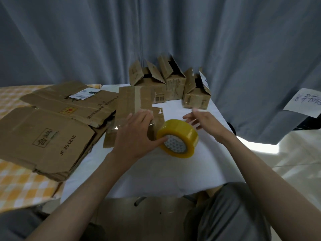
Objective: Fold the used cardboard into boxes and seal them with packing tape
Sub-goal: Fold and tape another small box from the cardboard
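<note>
A yellow roll of packing tape (180,134) stands tilted on the white table (156,174). My left hand (137,133) lies over a flattened piece of cardboard (132,105), its thumb hooked into the roll's core. A strip of clear tape stretches between the roll and the fingers. My right hand (203,120) hovers just behind the roll with fingers spread, holding nothing. Three folded boxes (166,84) with their top flaps up stand at the table's far edge.
A stack of large flattened cardboard sheets (52,129) covers the left side, partly over a yellow checked cloth (22,188). Grey curtains (156,32) hang behind. A handwritten paper (305,101) is at the right. My knees are below the table's near edge.
</note>
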`<state>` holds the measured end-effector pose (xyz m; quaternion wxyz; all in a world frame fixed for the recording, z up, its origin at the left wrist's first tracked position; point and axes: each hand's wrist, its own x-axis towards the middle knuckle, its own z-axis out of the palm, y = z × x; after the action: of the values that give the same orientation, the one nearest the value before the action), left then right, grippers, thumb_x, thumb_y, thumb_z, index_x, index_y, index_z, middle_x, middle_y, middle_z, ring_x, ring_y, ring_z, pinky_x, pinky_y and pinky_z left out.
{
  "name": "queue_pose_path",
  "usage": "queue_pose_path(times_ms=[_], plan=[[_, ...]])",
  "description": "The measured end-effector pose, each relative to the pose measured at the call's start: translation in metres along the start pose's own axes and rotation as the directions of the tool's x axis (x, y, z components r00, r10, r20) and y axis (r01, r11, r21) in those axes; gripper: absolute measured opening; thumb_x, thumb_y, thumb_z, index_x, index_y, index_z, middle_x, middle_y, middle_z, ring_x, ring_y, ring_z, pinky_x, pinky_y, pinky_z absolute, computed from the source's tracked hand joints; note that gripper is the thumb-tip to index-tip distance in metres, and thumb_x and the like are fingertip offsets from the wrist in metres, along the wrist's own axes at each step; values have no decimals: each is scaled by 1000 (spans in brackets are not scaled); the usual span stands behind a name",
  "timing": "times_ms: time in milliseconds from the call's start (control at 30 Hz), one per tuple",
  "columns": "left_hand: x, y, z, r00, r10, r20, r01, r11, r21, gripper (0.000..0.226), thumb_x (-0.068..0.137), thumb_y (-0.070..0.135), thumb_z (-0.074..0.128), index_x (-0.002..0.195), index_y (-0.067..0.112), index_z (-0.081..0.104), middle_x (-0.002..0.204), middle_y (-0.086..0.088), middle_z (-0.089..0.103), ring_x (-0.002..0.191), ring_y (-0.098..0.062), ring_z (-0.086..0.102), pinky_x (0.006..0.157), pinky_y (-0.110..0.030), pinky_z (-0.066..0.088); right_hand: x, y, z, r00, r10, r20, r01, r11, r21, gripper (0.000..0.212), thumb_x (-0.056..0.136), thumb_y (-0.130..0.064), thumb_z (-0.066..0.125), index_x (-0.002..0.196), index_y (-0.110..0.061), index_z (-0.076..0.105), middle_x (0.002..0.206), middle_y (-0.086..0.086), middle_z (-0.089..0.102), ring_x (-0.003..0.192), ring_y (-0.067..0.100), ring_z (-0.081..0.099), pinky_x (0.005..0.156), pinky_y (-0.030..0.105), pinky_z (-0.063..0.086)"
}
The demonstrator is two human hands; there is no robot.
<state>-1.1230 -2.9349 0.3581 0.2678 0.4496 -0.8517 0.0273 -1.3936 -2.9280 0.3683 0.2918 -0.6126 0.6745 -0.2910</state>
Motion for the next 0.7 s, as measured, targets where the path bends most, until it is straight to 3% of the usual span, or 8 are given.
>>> queue_pose_path(times_ms=[67, 133, 233, 367, 433, 467, 567, 700], plan=[[1, 1, 0, 1000, -5, 15, 5, 1000, -1, 90, 72, 81, 60, 129, 11, 57, 136, -5, 58, 129, -22, 51, 111, -44, 36, 4, 13, 6, 996, -8, 88, 29, 971, -239, 28, 103, -14, 49, 116, -14, 73, 119, 6, 70, 105, 24, 66, 82, 23, 49], [2, 3, 0, 1000, -8, 15, 8, 1000, 4, 90, 72, 83, 59, 127, 11, 57, 134, -4, 58, 127, -22, 51, 110, -44, 40, 7, 24, 17, 993, -33, 111, 72, 927, -367, 25, 93, 0, 57, 106, -9, 76, 113, 10, 71, 102, 27, 65, 79, 24, 43], [8, 5, -3, 1000, 1, 8, -1, 999, 34, 89, 71, 86, 56, 120, 12, 58, 125, -2, 60, 118, -22, 54, 101, -42, 45, 9, 30, 23, 999, -50, 6, 48, 912, -407, 21, 89, 1, 59, 95, -8, 77, 96, 15, 70, 85, 24, 60, 73, 23, 35], [11, 4, -6, 1000, 9, 11, -9, 999, 52, 88, 69, 90, 50, 115, 16, 57, 119, 1, 61, 111, -19, 55, 89, -36, 50, 5, 32, 20, 998, 55, -15, -56, 916, -398, 17, 95, -10, 59, 101, -3, 74, 105, 18, 69, 93, 26, 60, 77, 27, 41], [10, 2, -5, 1000, 25, 1, -25, 998, 64, 87, 69, 91, 50, 116, 17, 57, 119, 3, 61, 110, -17, 56, 86, -33, 50, -2, 26, 16, 986, 128, -105, -152, 952, -265, 21, 100, -17, 55, 107, -1, 68, 109, 18, 68, 99, 29, 62, 86, 39, 50], [9, 1, -4, 999, 35, 1, -35, 997, 69, 88, 69, 91, 50, 117, 17, 57, 120, 3, 61, 110, -17, 56, 87, -32, 49, -8, 19, 13, 970, 185, -159, -200, 976, -84, 23, 102, -19, 50, 112, -1, 61, 108, 18, 67, 96, 29, 64, 85, 42, 54], [9, -1, -3, 998, 56, 5, -56, 995, 83, 91, 70, 92, 47, 119, 16, 59, 124, 2, 61, 113, -16, 56, 89, -31, 49, -27, -6, 16, 922, 307, -236, -186, 885, 427, 26, 106, -30, 41, 118, -8, 46, 100, 11, 67, 81, 23, 68, 68, 34, 57], [14, 0, -7, 999, 37, -1, -36, 987, 158, 78, 76, 93, 35, 100, 22, 58, 104, 9, 61, 95, -12, 56, 70, -32, 50, -44, -28, 48, 889, 212, -406, -79, 944, 321, 22, 105, -33, 38, 111, -13, 43, 90, 2, 58, 78, 16, 56, 63, 33, 41]])
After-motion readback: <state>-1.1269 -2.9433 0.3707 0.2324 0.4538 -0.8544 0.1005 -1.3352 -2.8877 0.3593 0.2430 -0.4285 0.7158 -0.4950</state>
